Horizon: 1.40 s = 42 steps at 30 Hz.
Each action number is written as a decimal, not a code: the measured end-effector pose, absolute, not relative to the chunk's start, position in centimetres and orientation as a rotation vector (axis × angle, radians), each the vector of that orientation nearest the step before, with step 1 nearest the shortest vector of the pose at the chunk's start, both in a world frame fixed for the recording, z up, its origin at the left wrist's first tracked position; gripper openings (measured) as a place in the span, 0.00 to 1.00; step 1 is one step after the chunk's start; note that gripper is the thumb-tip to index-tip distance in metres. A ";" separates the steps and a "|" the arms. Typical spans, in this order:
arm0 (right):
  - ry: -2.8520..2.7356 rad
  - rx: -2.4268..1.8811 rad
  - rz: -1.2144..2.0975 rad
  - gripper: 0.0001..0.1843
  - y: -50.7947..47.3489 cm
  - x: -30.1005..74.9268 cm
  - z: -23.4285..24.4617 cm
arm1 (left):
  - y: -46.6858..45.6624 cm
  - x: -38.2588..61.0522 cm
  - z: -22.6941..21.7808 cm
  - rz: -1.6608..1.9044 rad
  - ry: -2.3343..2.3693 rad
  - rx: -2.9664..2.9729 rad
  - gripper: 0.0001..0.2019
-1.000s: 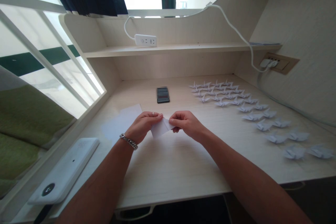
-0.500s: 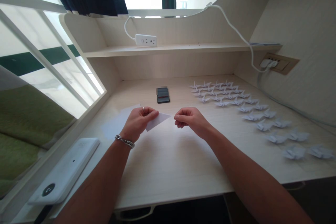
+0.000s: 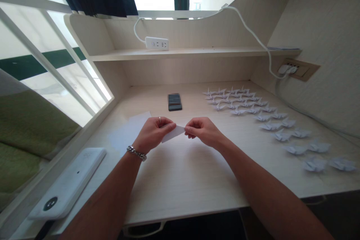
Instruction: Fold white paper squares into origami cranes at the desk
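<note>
My left hand [image 3: 154,132], with a ring and a chain bracelet, pinches a folded piece of white paper [image 3: 173,134] above the desk. The paper tapers to a point on its right side. At that tip my right hand [image 3: 203,130] is closed, thumb and forefinger on the corner. Flat white paper sheets [image 3: 126,133] lie on the desk just left of my left hand. To the right stand rows of folded white paper cranes [image 3: 254,108].
A dark phone-like object [image 3: 174,102], partly pixelated, lies behind my hands. At the left edge rests a long white device [image 3: 70,182]. A power strip [image 3: 156,43] sits on the shelf [image 3: 191,52]. A white cable [image 3: 250,30] runs down to the wall socket [image 3: 300,69].
My left hand has moved a little to the right with the folded paper. My right hand, apart from the paper before, now meets its pointed tip.
</note>
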State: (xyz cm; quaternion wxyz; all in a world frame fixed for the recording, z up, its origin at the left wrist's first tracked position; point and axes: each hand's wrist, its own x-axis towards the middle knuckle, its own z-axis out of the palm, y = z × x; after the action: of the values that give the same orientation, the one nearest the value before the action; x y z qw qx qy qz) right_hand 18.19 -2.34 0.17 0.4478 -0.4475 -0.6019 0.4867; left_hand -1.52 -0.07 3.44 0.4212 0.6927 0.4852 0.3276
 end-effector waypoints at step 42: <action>-1.466 -1.071 1.198 0.09 -2.0 18.0 -0.1 | 0.1 -1.3 3.3 0.854 1.166 1.671 0.16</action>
State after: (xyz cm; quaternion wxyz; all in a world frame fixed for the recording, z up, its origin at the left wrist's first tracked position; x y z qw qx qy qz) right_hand 17.97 -2.03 -0.11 0.4645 -0.4360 -0.5968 0.4878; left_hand -1.33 0.12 3.27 0.4495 0.6755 0.4716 0.3453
